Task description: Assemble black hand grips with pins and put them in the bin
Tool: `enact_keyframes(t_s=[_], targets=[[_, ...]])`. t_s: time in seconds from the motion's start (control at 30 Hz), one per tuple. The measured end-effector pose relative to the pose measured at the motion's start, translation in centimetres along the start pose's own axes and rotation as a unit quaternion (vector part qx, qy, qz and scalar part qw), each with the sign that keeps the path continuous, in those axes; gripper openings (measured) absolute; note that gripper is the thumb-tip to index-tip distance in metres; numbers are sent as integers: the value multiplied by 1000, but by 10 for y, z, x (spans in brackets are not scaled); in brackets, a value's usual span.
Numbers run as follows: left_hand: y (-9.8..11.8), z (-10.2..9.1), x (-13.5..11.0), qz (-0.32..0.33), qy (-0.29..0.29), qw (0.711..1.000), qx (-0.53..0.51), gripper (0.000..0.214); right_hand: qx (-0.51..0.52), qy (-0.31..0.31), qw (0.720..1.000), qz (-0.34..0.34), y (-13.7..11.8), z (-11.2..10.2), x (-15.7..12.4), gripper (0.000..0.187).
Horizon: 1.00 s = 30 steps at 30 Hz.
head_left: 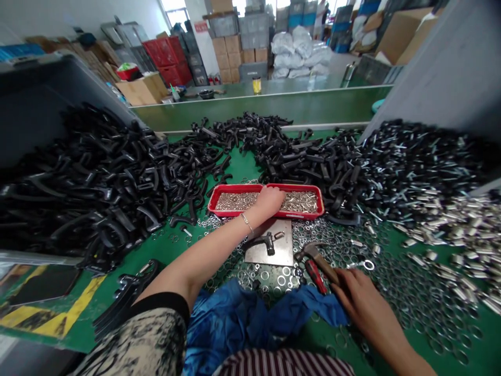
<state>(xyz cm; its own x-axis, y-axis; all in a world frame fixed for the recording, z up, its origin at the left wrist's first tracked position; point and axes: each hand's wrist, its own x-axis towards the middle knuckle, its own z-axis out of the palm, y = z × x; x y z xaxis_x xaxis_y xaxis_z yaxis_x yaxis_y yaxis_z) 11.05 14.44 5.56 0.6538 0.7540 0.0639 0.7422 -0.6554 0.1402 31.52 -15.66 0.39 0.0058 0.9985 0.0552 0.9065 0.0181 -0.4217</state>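
My left hand reaches into a red tray filled with small metal pieces, fingers curled down into them; what they pinch is hidden. A thin bracelet circles that wrist. My right hand lies low on the green table, closed round the wooden handle of a small hammer whose head points left. Between the hands sits a flat metal plate with a black plastic handle part resting on it. Loose metal rings lie scattered around the plate.
Big heaps of black plastic handles cover the left and back of the table. Black-and-silver pins and shiny metal sleeves pile on the right. A blue cloth lies on my lap. Boxes and crates stand behind.
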Motion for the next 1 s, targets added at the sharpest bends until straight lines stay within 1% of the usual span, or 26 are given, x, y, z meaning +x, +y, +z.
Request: enact_keyframes(t_s=[0.1, 0.17, 0.23, 0.27, 0.3, 0.33, 0.37, 0.43, 0.47, 0.5, 0.53, 0.6, 0.67, 0.7, 0.77, 0.8, 0.87, 0.9, 1.0], targets=[[0, 3, -1, -11, 17, 1000, 17, 25, 20, -48, 998, 30, 3, -5, 18, 37], [0, 6, 3, -19, 23, 999, 22, 23, 57, -87, 993, 63, 2, -12, 32, 39], [1, 8, 5, -24, 33, 999, 22, 22, 126, -141, 976, 108, -2, -20, 44, 40], [1, 9, 6, -25, 39, 999, 18, 21, 176, -173, 960, 133, -6, -23, 48, 40], [1, 8, 4, -27, 47, 998, 13, 21, 234, -206, 936, 163, -10, -25, 51, 40], [1, 8, 2, -28, 54, 998, 7, 21, 297, -236, 904, 198, -14, -26, 52, 40], [-1, 7, -2, -29, 60, 998, 2, 21, 360, -258, 866, 233, -18, -26, 51, 40], [-4, 5, -14, -32, 83, 996, -27, 23, 467, -275, 788, 291, -26, -26, 48, 40], [-6, 5, -21, -36, 101, 993, -50, 24, 503, -276, 760, 306, -28, -25, 47, 38], [-8, 4, -27, -40, 120, 989, -73, 26, 526, -275, 741, 314, -30, -24, 45, 36], [-9, 4, -32, -43, 133, 986, -91, 27, 538, -276, 732, 314, -30, -23, 45, 35], [-10, 4, -36, -48, 134, 985, -96, 27, 540, -278, 730, 313, -30, -20, 46, 34], [-10, 2, -33, -51, 105, 990, -81, 27, 538, -273, 733, 314, -30, -17, 48, 33], [-10, 1, -32, -56, 97, 990, -86, 27, 539, -266, 737, 310, -30, -15, 48, 34], [-8, -2, -35, -67, 115, 983, -129, 27, 537, -245, 754, 290, -31, -14, 46, 37], [-7, -3, -41, -70, 135, 976, -159, 27, 530, -230, 768, 275, -31, -15, 43, 38], [-4, -3, -63, -66, 161, 962, -209, 25, 511, -199, 799, 247, -30, -19, 36, 36], [-2, -2, -77, -63, 157, 960, -225, 24, 499, -191, 811, 239, -30, -23, 32, 34], [4, 7, -115, -77, 102, 962, -241, 21, 452, -202, 837, 234, -28, -33, 29, 36]])
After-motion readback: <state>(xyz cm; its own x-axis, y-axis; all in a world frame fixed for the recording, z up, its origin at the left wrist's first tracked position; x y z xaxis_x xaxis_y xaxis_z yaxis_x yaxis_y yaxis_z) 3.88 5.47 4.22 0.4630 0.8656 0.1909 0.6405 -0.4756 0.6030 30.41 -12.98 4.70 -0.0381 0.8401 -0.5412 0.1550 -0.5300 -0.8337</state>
